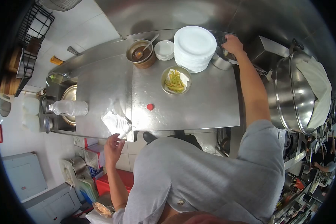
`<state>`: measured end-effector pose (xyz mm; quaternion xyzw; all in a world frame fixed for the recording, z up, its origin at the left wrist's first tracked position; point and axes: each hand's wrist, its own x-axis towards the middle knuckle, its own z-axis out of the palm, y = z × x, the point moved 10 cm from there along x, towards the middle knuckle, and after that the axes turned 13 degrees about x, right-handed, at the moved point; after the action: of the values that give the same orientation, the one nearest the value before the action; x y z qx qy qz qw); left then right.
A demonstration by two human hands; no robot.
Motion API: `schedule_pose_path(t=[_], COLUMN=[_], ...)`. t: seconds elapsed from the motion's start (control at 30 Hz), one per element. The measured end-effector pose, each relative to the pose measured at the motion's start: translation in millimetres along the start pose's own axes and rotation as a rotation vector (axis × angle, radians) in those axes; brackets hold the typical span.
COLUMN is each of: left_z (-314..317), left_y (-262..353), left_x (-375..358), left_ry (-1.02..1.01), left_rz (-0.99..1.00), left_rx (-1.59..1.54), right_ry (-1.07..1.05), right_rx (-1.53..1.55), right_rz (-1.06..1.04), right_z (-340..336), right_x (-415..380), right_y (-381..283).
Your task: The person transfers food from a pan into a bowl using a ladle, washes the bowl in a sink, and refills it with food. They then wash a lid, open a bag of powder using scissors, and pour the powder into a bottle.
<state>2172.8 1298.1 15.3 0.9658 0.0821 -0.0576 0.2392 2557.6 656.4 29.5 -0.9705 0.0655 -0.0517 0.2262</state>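
Observation:
My left hand (114, 150) hovers at the counter's front edge with its fingers loosely bent and apart, nothing visible in them. Just beyond it lies a crumpled clear plastic bag (115, 121). At the back right, my right hand (233, 44) reaches over a metal pot (221, 62), its fingers curled around something I cannot make out. The pot stands beside a tall stack of white plates (195, 43). In front of the plates, a metal bowl (188, 87) holds white paper and green-yellow vegetable strips (176, 81). A red bottle cap (150, 106) rests on the counter.
A pot of brown sauce (142, 64) with a spoon and a stack of small white bowls (164, 49) stand along the back. A plastic bottle (68, 108) lies by the sink (58, 125). A large steamer (285, 91) stands right of my arm.

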Motion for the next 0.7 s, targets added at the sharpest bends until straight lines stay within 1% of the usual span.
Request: schedule_pose_path(t=[0.1, 0.17, 0.2, 0.23, 0.27, 0.3, 0.33, 0.37, 0.4, 0.43, 0.47, 0.5, 0.53, 0.57, 0.6, 0.63, 0.67, 0.7], left_z=[2, 0, -4, -6, -21, -18, -22, -23, -16, -4, 4, 30, 54, 67, 74, 76, 78, 77], left_y=[8, 11, 10, 3, 19, 9, 17, 30, 45, 67, 95, 112, 131, 144, 151, 148, 141, 134], left_x=[7, 6, 4, 0, -1, -2, -2, 0, 5, 12, 16, 20, 22, 29, 34, 41, 49, 53], left_ry=[-0.004, 0.014, 0.051, 0.055, 0.060, 0.051, 0.071, 0.067, -0.020, -0.068, -0.125, -0.300, -0.492, -0.579, -0.666, -0.677, -0.688, -0.702], left_rz=[0.019, 0.038, 0.083, 0.047, 0.056, 0.028, 0.045, 0.029, 0.013, 0.095, 0.208, 0.207, 0.201, 0.152, 0.106, 0.079, 0.054, 0.026], left_rx=[-0.033, -0.027, 0.015, -0.022, 0.030, -0.058, -0.107, -0.212, -0.351, -0.472, -0.536, -0.701, -0.986, -1.098, -1.210, -1.375, -1.536, -1.696], right_ry=[0.047, -0.036, 0.118, 0.180, 0.303, 0.428, 0.552, 0.647, 0.725, 0.745, 0.681, 0.605, 0.526, 0.481, 0.343, 0.310, 0.229, 0.134], right_rx=[-0.013, -0.122, -0.117, -0.158, -0.184, -0.208, -0.231, -0.170, -0.160, 0.107, 0.282, 0.515, 0.741, 0.820, 1.052, 1.087, 1.154, 1.306], right_rz=[0.048, 0.160, 0.125, 0.092, 0.054, 0.018, -0.017, -0.070, -0.226, -0.286, -0.298, -0.290, -0.271, -0.240, -0.238, -0.277, -0.207, -0.149], right_z=[4, -28, -49, -70, -95, -120, -144, -166, -182, -192, -191, -174, -151, -123, -81, -49, -9, 31], right_x=[7, -12, -17, -26, -38, -52, -67, -84, -95, -127, -146, -162, -177, -193, -205, -225, -243, -262], right_y=[7, -21, -26, -38, -54, -69, -83, -99, -109, -138, -161, -176, -190, -203, -216, -240, -256, -270])
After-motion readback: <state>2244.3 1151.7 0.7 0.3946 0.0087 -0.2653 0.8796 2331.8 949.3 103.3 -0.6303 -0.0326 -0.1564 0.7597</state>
